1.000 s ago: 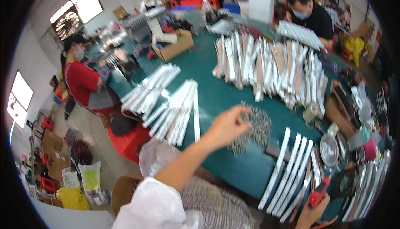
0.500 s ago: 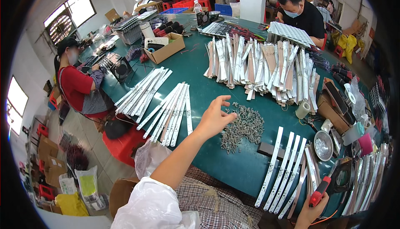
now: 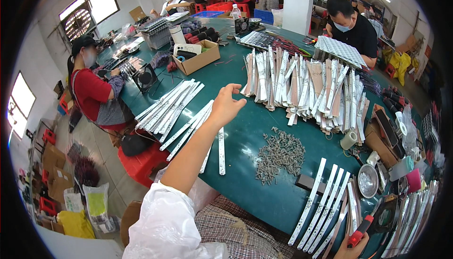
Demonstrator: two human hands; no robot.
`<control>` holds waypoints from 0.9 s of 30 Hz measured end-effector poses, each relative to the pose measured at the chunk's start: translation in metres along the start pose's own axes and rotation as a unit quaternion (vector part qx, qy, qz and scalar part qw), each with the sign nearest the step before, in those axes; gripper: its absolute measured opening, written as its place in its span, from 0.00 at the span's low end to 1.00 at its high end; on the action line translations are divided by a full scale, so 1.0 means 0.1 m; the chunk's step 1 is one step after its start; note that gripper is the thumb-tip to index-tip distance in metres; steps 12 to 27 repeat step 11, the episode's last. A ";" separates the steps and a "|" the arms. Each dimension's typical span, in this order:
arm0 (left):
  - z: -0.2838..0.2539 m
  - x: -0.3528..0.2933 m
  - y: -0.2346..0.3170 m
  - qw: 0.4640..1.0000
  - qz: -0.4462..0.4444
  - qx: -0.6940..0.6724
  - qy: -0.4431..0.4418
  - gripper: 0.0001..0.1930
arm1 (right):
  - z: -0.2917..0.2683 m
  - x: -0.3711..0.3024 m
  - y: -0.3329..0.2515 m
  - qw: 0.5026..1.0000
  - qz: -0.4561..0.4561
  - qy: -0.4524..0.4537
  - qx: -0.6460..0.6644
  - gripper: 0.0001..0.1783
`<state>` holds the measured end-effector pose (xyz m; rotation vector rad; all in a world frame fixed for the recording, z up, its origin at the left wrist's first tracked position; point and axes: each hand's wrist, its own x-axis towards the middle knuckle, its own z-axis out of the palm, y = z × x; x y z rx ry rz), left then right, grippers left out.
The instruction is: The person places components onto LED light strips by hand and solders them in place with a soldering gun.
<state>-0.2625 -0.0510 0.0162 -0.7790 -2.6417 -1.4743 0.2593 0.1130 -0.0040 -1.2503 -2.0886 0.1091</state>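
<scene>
My left hand hangs over the green table with thumb and fingers apart, holding nothing. Below its forearm lie fanned white strips with small dark marks, partly covered by the arm. My right hand, at the lower right edge, grips a red-handled soldering iron whose thin tip points up and right. Several white strips lie side by side left of that hand, against a dark block. Between the hands is a heap of small grey metal pieces.
A large pile of strips covers the far middle. A metal bowl, a black fan and more strips crowd the right. A cardboard box stands far left. Two co-workers sit at the table: one in red, one in black.
My left hand has moved left, away from the grey pieces and toward the fanned strips. The whole view has shifted a little. The right hand still holds the soldering iron.
</scene>
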 end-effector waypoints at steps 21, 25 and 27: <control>-0.21 0.05 -0.27 0.999 -0.015 0.047 -0.003 0.25 | 0.03 0.01 -0.04 0.999 0.004 -0.041 0.011 0.26; -0.21 0.05 -0.27 0.999 -0.015 0.047 -0.003 0.25 | 0.03 0.01 -0.04 0.999 0.004 -0.041 0.011 0.26; -0.21 0.05 -0.27 0.999 -0.015 0.047 -0.003 0.25 | 0.03 0.01 -0.04 0.999 0.004 -0.041 0.011 0.26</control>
